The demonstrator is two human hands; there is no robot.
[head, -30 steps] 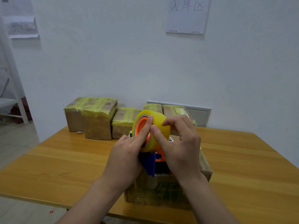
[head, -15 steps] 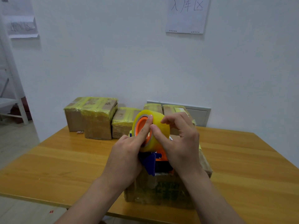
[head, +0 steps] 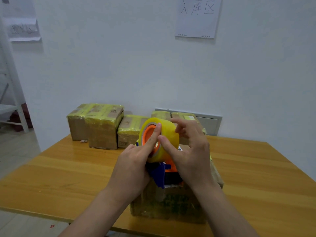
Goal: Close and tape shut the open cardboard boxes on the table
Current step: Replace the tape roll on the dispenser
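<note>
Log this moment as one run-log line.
left hand: grips tape dispenser | right hand: pinches tape roll | cardboard box: below dispenser

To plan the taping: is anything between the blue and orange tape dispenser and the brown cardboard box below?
Nothing visible does. The blue and orange tape dispenser, held by the left hand and right hand, is right above the brown cardboard box.

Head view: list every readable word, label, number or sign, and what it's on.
"入库区": handwritten on the white sheet on the wall.
Second sheet, upper left of the wall: marks too blurred to read.
Middle taped box: small handling symbols low on its front, no legible words.
Near box: green print on the front is blurred.
White label on the near box's top: too small to read.
</note>
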